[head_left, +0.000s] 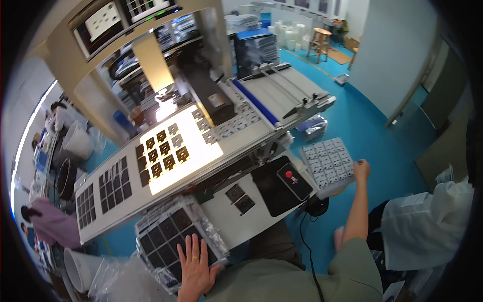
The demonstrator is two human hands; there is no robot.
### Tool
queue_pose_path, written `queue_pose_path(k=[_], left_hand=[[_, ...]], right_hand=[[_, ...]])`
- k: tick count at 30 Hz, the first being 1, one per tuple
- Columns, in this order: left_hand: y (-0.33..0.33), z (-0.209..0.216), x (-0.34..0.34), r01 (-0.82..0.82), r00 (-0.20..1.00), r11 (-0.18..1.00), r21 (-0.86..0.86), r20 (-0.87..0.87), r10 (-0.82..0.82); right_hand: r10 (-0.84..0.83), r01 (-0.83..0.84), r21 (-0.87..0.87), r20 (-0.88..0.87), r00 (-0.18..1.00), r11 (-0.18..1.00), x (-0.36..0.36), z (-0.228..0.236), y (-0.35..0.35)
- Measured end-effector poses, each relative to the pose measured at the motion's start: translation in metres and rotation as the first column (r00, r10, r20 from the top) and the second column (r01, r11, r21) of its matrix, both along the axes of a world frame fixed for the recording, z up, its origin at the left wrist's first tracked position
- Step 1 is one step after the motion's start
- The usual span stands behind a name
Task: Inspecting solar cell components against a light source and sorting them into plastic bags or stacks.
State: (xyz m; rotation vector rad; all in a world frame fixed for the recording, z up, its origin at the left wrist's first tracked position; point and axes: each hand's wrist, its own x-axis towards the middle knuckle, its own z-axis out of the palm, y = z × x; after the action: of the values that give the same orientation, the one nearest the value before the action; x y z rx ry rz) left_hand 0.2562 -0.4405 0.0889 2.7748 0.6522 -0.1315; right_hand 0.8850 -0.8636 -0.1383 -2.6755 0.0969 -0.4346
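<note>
My left hand (195,267) lies flat with its fingers spread on a stack of black gridded sheets (163,241) at the lower left. Crinkled clear plastic surrounds the stack. At the right, my right hand (361,171) has its fingers curled at the right edge of a white patterned sheet (328,163), the top one of a stack. Its fingertips are small and partly hidden there. On the lit conveyor (209,155) ahead, black square pieces (165,148) lie in rows, with further black sheets (115,184) to their left.
A small white table (234,221) in front of me holds a dark phone-like device (294,181) and two black pieces (240,199). A black cable (308,251) hangs beside my body. A person in white (420,224) is close at the right; a plastic-lined bin (80,272) stands at the lower left.
</note>
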Motion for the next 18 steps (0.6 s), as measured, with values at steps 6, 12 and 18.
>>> queue_pose_path(k=[6,12,18], left_hand=[[0.013,-0.008,-0.011,0.024,0.998,0.994,-0.102,0.065,-0.017],[0.011,-0.008,-0.007,-0.008,0.993,0.998,-0.056,0.113,0.015],[0.012,-0.015,-0.009,0.015,0.989,0.996,-0.091,0.149,-0.001]], right_hand=[[0.405,-0.336,0.502,-0.031,0.914,0.797,-0.068,0.072,0.093],[0.834,-0.478,0.765,-0.135,0.535,0.431,-0.212,0.154,0.223],[0.969,-0.500,0.864,-0.170,-0.181,0.058,-0.353,0.198,0.290]])
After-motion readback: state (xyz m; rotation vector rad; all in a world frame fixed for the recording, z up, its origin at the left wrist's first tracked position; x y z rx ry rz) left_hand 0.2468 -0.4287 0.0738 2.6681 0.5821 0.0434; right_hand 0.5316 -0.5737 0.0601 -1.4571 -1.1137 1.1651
